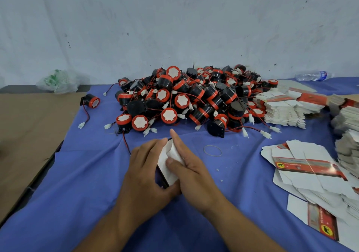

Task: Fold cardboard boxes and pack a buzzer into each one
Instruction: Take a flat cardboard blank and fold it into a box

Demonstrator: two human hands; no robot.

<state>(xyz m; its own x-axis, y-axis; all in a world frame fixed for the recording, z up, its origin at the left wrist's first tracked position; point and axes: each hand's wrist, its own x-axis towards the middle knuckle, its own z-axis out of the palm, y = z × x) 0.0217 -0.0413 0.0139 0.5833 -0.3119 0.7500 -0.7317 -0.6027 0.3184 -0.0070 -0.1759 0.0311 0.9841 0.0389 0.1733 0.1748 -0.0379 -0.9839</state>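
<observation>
A: Progress, L to R?
B: Brown cardboard sheet (pixel 29 127) far left, no packed boxes on it that I can see; one lone buzzer (pixel 91 100) by the cloth's edge; early days, I'd judge.
A: Hands?
B: Left hand (pixel 145 172) curled round a white carton (pixel 168 159), mid-cloth, just in front of the buzzer pile (pixel 194 100); right hand (pixel 187 167) laid flat, straight fingers & thumb pressing a flap; carton part-folded, can't see a buzzer in it.
A: Remaining?
B: Lots; big pile, flat blanks (pixel 303 166) stacked at right.
A: Room?
B: Blue cloth (pixel 77 193) open left & toward the near edge; wires trail close ahead; rubber band (pixel 212 150) just right of the hands; blanks crowd the near-right corner.
</observation>
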